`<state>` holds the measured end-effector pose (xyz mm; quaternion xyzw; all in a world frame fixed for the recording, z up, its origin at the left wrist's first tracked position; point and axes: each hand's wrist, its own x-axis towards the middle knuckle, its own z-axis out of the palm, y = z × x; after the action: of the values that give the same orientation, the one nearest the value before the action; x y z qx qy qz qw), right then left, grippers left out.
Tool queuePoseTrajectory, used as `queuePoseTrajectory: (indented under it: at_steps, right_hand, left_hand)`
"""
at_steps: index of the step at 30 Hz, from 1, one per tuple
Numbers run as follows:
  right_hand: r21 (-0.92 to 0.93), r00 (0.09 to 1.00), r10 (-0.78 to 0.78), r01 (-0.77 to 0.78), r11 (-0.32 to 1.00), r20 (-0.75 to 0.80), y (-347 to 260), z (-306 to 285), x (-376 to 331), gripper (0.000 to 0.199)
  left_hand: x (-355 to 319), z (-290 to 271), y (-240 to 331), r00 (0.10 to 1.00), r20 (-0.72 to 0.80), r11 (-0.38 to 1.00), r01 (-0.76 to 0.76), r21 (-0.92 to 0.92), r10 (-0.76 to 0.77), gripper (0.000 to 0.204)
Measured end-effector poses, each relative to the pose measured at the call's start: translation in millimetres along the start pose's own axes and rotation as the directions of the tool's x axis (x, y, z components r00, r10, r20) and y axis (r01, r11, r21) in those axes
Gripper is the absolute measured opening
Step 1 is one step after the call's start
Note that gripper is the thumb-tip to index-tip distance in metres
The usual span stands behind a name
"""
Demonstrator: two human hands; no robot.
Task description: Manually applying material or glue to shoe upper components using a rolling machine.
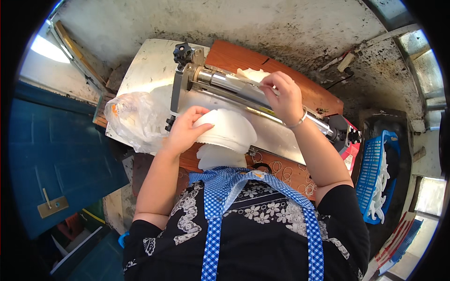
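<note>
My left hand [186,130] is closed on the left edge of a stack of thin white rounded sheets [227,130], its thumb on top. More white sheets [216,158] hang below that stack, close to my body. My right hand [285,97] is raised over a machine with long steel rollers [234,84]. Its fingers pinch the right end of a thin cream-coloured sheet [253,74] lying along the rollers. What the sheets are made of cannot be told.
A black knob [183,53] tops the machine's left end. A clear plastic bag [133,119] lies left of it, and a brown board [239,56] lies behind. Loose string loops [286,173] are near my body. A blue basket [371,173] with white pieces stands at right.
</note>
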<state>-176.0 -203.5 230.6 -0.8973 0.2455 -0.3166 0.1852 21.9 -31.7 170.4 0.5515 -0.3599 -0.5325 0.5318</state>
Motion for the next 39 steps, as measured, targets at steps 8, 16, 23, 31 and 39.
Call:
queuePoseTrajectory:
  at_steps: [8,16,23,31,39]
  right_hand:
    - [-0.371,0.983,-0.129,0.171,0.913,0.134,-6.5,5.1,-76.8,0.022]
    - [-0.096,0.972,0.211,-0.222,0.970,-0.105,6.3,25.5,-26.5,0.018]
    - [-0.329,0.602,0.637,-0.550,0.768,0.481,38.4,46.6,33.9,0.046]
    - [-0.036,0.959,-0.282,0.281,0.959,-0.006,-19.4,-0.3,-15.7,0.017]
    - [-0.382,0.973,-0.204,0.228,0.895,0.104,-9.3,6.6,-73.7,0.024]
  left_hand:
    - [-32.0,-32.1,-9.2,0.991,-0.126,0.998,0.033,-0.045,-0.039,0.017]
    - [16.8,13.5,0.6,0.997,-0.073,0.902,0.050,0.428,-0.020,0.033]
    - [47.0,27.5,9.1,0.992,-0.119,0.626,0.066,0.777,0.044,0.042]
    - [-9.0,-8.8,7.9,0.998,0.025,0.975,0.046,0.215,-0.053,0.023]
    - [-23.8,-28.7,2.6,0.974,-0.123,0.980,0.198,0.030,-0.193,0.015]
